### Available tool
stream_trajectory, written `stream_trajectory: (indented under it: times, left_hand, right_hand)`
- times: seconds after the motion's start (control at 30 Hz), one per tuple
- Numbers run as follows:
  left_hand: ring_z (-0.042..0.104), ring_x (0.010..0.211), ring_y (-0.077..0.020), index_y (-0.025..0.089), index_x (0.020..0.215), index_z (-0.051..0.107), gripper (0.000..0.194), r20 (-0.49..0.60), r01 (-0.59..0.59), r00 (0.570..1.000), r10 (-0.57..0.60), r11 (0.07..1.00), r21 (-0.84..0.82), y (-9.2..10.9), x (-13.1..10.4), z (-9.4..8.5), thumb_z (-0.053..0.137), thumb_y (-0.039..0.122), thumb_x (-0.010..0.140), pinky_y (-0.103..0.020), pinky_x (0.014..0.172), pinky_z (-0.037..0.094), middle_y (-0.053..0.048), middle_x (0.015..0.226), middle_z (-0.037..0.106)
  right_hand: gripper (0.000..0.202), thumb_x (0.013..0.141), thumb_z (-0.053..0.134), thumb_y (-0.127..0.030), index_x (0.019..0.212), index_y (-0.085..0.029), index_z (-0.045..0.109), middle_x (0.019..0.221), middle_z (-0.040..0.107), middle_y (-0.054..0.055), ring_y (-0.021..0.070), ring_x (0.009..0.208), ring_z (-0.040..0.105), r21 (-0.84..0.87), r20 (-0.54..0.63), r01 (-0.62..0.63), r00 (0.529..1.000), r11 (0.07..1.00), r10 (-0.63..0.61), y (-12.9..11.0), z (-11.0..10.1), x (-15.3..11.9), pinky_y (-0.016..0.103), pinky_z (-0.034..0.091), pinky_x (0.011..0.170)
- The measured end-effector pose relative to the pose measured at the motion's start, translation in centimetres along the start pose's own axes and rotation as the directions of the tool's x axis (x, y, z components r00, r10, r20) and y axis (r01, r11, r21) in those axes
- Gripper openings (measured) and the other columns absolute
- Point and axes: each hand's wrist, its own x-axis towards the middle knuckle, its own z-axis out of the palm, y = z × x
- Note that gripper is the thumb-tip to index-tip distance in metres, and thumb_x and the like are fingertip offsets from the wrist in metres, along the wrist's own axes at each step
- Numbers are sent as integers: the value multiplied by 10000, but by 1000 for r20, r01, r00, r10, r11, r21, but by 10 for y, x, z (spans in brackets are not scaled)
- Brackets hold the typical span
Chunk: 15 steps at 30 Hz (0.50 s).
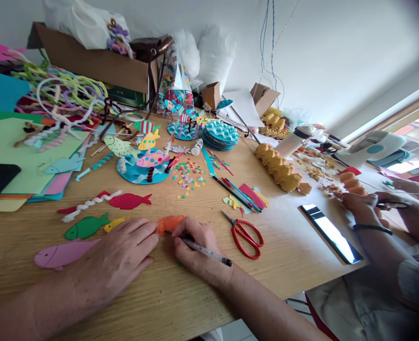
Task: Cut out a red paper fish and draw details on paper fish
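Note:
An orange paper fish (169, 224) with drawn scales lies flat on the table between my hands. My right hand (199, 248) grips a black pen (209, 252), its tip down at the orange fish. Flat on the table, my left hand (124, 248) has its fingers stretched out, their tips at the fish's left end. Partly under or beside that hand are a pink paper fish (62, 254) and a yellow paper fish (114, 224). Beyond them lie a green paper fish (85, 227) and a red paper fish (130, 201). Red-handled scissors (244, 235) rest right of my right hand.
A blue round base with paper fish (143, 168) stands ahead, near scattered confetti (190, 175). Pencils (237, 192) lie mid-table. A phone (332, 233) sits at right, beside a co-worker's hands (361, 208). Coloured paper sheets (21, 158) and pipe cleaners (63, 90) cover the left.

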Motion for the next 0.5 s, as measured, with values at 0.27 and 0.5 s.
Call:
stream_trajectory:
  times: [0.27,0.5]
  left_hand:
    - [625,1019,-232,192,963,668,310,55,24,998,-22,999,-40,0,2,-3,430,65,809,-372,930,511,-66,1082,695]
    - [625,1020,-231,195,969,669,311,59,28,998,-24,997,-67,-1,1,-2,427,71,817,-377,939,505,-64,1087,694]
  right_hand:
    - [107,681,497,-116,727,-211,512,568,519,-57,91,486,456,29,-30,-17,999,999,18,4,1,-1,188,364,500]
    - [106,673,498,-119,721,-211,520,579,537,-50,92,491,456,3,-36,-5,999,1000,5,5,3,0,189,377,509]
